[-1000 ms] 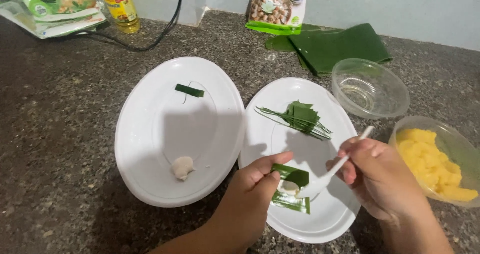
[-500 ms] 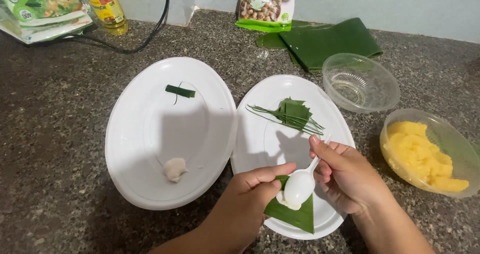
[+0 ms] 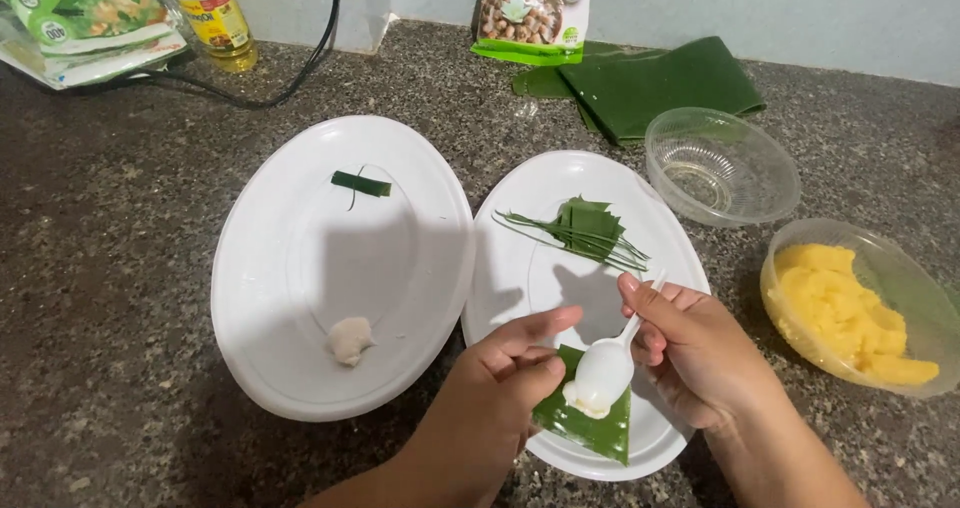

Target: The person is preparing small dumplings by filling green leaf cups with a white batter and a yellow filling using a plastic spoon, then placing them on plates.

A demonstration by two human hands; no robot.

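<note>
Centrally, near the countertop's front edge, the right hand (image 3: pixel 700 353) grips a white plastic spoon (image 3: pixel 603 373), its bowl turned down onto a triangular green leaf piece (image 3: pixel 590 423) with pale dough beneath. The left hand (image 3: pixel 505 373) pinches that leaf's left edge, fingers narrow. Both rest on the right white plate (image 3: pixel 540 198), which carries cut leaf strips (image 3: pixel 585 230). The left white plate (image 3: pixel 290 258) holds a dough lump (image 3: pixel 350 340). Toward the right edge sits a bowl of yellow filling (image 3: pixel 850 303).

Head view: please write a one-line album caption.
Right hand presses white spoon onto leaf piece held by left hand.
</note>
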